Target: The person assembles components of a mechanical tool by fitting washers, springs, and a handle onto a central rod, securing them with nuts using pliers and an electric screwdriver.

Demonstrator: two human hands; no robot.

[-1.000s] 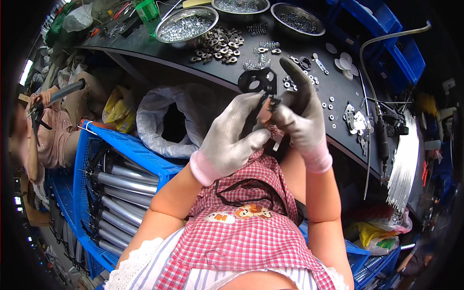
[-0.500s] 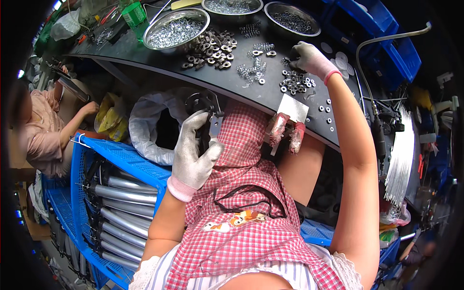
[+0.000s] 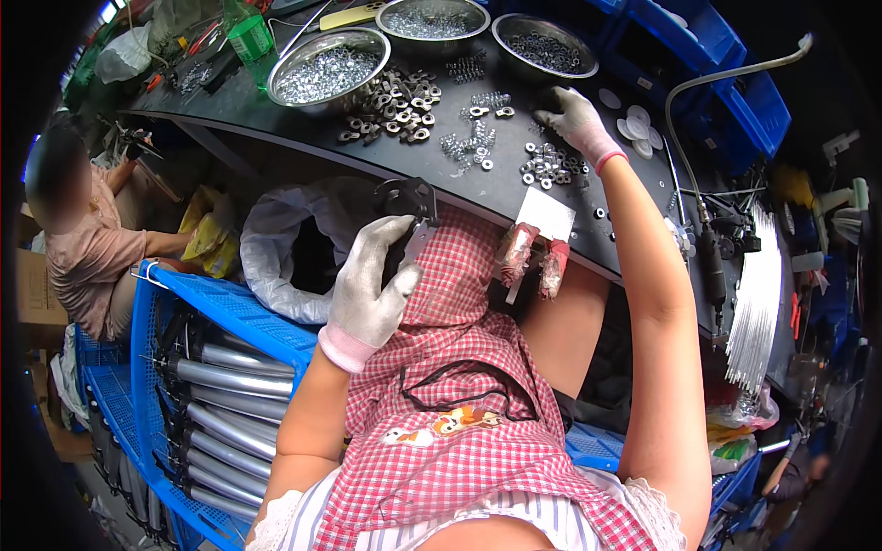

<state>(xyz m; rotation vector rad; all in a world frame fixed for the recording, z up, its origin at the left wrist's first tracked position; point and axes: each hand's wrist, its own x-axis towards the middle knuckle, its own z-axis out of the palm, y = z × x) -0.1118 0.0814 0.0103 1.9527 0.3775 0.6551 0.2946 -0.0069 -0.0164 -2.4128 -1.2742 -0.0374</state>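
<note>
Holding a black metal part [image 3: 405,198] just below the near edge of the dark table [image 3: 276,119], the left hand [image 3: 370,286] in its white glove had its grip closed around the part's lower end, the thumb lying along one side and the fingers curled behind; the part rose upright above the fingertips, over the red checked apron [image 3: 459,367]. Just beside it, toward the right, a white card [image 3: 546,214] and two small reddish bags [image 3: 533,257] hung off the table edge. Farther out, the right hand [image 3: 576,119], gloved too, reached across the table, its grip resting fingers-down on the surface beside a cluster of small silver washers [image 3: 548,165]; whether it pinched one could not be told. Near that lay loose springs [image 3: 464,147] and a pile of dark nuts [image 3: 390,101]. At the far side stood three steel bowls [image 3: 331,64] of small hardware, and a green bottle [image 3: 250,37].
</note>
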